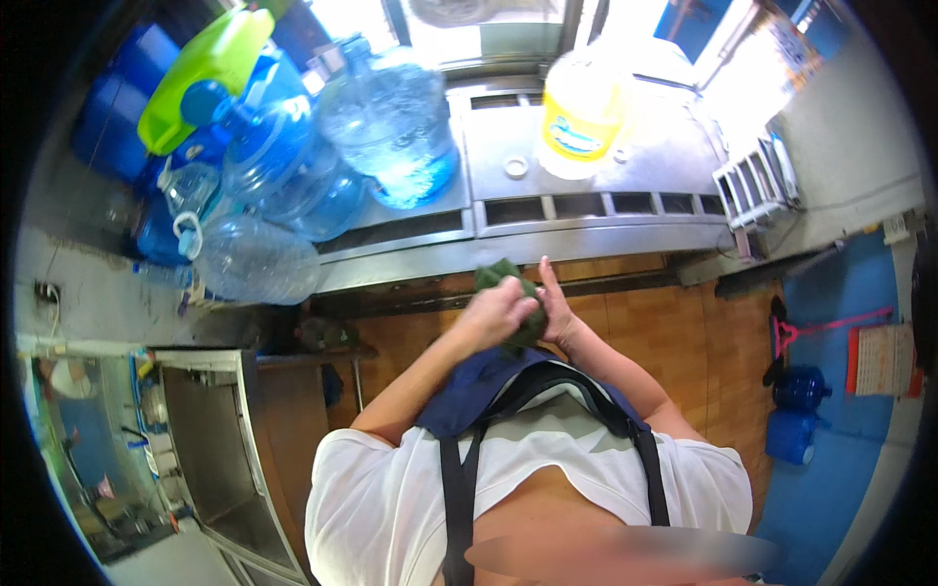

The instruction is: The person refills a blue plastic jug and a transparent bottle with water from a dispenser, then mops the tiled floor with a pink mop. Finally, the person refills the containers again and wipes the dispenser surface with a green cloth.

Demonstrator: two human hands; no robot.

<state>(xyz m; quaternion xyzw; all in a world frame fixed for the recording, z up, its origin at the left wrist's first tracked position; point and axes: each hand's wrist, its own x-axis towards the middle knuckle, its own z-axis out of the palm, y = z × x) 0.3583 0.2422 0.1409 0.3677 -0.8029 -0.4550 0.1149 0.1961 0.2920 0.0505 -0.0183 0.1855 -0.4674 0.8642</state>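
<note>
My left hand (498, 313) is closed around a dark green cloth (501, 272), bunched up in front of my body. Part of the cloth sticks up above the fist and more hangs below it. Right beside it is my right hand (556, 311), fingers stretched out and its palm side facing the cloth. Whether that palm presses on the cloth, I cannot tell. Both hands are just short of the front edge of a steel counter (528, 243).
A large water bottle (391, 127) with water in it stands on the counter, next to several blue and clear bottles at the left. A yellow-labelled tub (578, 122) stands farther right, near a white rack (754, 188). An open cabinet (239, 430) is at my left.
</note>
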